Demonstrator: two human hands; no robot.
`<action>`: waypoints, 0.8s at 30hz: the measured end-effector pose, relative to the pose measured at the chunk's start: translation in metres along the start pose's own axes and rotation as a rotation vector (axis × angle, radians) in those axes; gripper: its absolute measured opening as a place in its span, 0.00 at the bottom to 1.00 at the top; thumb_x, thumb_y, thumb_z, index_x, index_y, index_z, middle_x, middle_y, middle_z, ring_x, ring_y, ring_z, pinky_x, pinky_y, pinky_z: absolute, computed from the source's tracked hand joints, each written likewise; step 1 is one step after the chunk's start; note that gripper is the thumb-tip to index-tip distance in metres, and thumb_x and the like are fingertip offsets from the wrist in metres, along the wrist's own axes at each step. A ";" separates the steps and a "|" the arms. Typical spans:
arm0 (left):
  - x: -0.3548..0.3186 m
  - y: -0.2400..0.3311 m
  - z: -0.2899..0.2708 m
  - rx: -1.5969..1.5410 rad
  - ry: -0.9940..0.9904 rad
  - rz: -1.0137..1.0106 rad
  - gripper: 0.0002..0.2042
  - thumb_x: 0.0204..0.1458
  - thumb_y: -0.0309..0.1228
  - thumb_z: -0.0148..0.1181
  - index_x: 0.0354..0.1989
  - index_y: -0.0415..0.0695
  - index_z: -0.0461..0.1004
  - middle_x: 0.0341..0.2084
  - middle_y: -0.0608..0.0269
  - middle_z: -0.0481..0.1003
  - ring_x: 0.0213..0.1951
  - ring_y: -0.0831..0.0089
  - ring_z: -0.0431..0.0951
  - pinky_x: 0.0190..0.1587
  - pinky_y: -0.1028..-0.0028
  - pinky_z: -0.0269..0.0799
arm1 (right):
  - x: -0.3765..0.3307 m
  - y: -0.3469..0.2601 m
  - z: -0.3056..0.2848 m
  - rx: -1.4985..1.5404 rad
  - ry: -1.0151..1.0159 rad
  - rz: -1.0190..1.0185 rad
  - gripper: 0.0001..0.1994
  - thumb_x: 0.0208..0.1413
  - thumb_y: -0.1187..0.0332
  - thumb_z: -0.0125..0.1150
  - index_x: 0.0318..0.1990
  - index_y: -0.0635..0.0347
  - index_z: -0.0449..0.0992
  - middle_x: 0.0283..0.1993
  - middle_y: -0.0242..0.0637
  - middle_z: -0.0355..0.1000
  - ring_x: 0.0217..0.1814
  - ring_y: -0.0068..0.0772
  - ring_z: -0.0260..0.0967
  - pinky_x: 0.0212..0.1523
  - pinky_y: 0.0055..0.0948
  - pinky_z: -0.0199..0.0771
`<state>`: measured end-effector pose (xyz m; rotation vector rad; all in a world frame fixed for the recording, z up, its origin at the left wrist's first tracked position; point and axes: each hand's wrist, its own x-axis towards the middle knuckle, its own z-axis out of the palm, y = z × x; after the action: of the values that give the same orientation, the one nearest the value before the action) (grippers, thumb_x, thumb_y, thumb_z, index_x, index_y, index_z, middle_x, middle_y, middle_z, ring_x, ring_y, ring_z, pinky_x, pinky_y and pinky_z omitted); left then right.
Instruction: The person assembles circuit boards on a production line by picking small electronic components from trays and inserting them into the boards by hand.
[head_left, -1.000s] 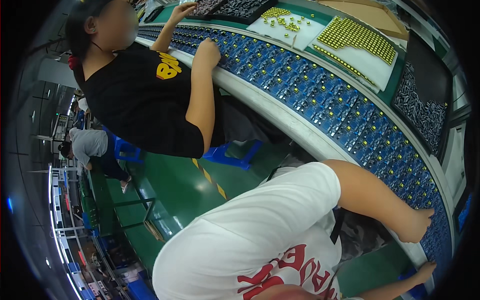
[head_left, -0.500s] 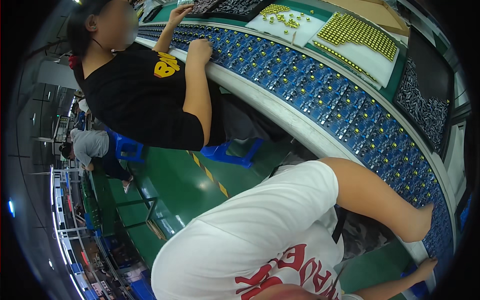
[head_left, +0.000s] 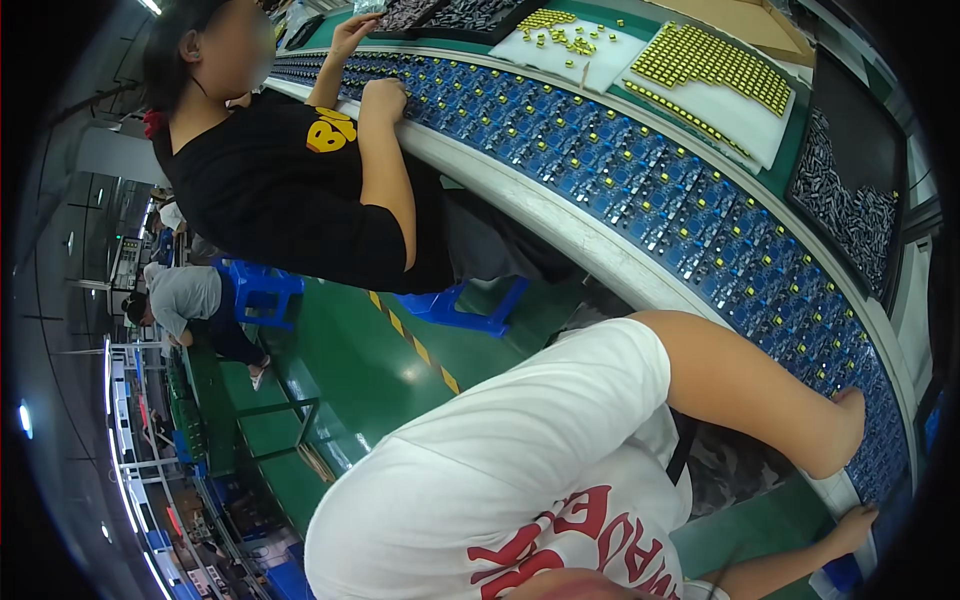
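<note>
Green factory floor runs beneath us, marked with a yellow-and-black stripe, and a long curved conveyor table sweeps from the upper left to the lower right, packed with rows of blue circuit boards. Our view is twisted sideways over our own white shirt with red lettering. Our left hand reaches out to the lower right end of the belt and rests against the boards there; its fingers are turned away from us, so we cannot tell whether they are spread or closed, or whether they hold anything. Our right hand lies lower, at the table's near edge just beside a blue object; its fingers are likewise too small and edge-on to judge. Behind the belt sit white trays of small yellow parts and a black tray of dark grey parts. A co-worker in a black shirt sits on a blue stool further up the line, one fist resting on the boards, the other hand raised beyond the belt. Another person in grey sits further off at left.
</note>
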<state>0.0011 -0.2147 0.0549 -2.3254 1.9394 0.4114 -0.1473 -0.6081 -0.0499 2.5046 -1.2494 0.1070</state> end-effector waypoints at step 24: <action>-0.043 -0.016 -0.029 -0.163 -0.030 -0.105 0.10 0.47 0.33 0.62 0.35 0.44 0.84 0.34 0.55 0.82 0.39 0.58 0.84 0.37 0.63 0.78 | -0.086 -0.093 -0.107 0.174 0.234 -0.079 0.08 0.57 0.69 0.51 0.35 0.62 0.75 0.32 0.55 0.77 0.38 0.59 0.77 0.39 0.54 0.73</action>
<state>0.0140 -0.1770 0.0920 -2.4904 1.8236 0.6122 -0.1178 -0.4549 0.0073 2.5907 -1.0866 0.4940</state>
